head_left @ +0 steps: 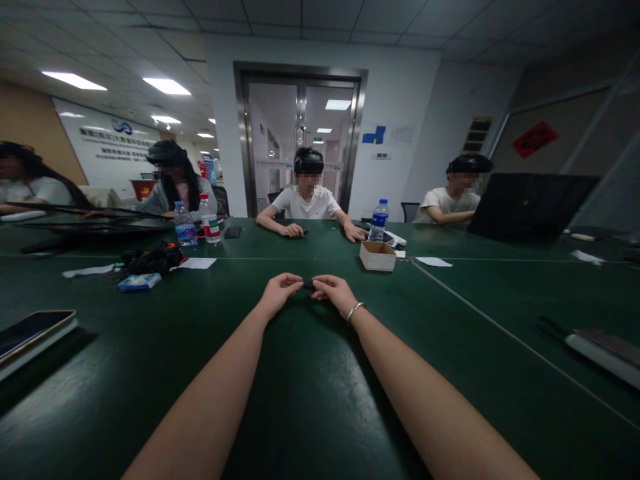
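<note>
Both my arms reach forward over the dark green table [305,373]. Between the fingertips of my two hands is a small dark object [308,285], too small for me to tell its kind. My left hand [281,292] pinches its left end with thumb and fingers. From the other side, my right hand [334,291] pinches the right end, and a silver bracelet [355,311] circles that wrist. A small open cardboard box [377,257] stands a little beyond my right hand.
Across the table sits a person [310,193] in white, with more people to both sides. Water bottles [186,225] stand at the far left; another bottle [379,220] is behind the box. A tissue pack [140,282], a phone [35,337] and a dark monitor [530,207] are also there.
</note>
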Demonstrator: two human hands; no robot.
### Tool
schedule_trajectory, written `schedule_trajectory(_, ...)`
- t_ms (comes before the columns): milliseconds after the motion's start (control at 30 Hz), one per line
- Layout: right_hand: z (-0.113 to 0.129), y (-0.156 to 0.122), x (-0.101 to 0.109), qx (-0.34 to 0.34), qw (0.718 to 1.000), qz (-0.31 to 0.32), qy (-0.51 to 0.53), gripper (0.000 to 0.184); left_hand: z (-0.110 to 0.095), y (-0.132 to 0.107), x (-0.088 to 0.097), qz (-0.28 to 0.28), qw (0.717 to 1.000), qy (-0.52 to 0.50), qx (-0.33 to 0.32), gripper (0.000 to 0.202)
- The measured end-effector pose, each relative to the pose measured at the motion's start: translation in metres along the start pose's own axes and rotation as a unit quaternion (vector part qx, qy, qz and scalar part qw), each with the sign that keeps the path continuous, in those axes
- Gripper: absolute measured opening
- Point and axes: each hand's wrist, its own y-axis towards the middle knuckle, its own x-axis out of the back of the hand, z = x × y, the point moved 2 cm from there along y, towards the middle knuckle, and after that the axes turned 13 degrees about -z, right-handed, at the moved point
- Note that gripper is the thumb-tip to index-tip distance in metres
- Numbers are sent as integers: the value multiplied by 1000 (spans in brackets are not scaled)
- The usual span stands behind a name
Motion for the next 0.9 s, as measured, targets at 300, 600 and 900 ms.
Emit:
schedule_trajectory(300,-1,2,-1,-2,1000,4,-3,13,-2,0,0,-5,999,-45,29,46)
schedule_trajectory(600,-2,3,0,-19,1000,-7,10,12,-3,-3,-4,12,997,70,25,32)
schedule_trajectory(900,-3,3,1,-22,1000,-7,16,13,1,-2,-6,3,992,80,95,42)
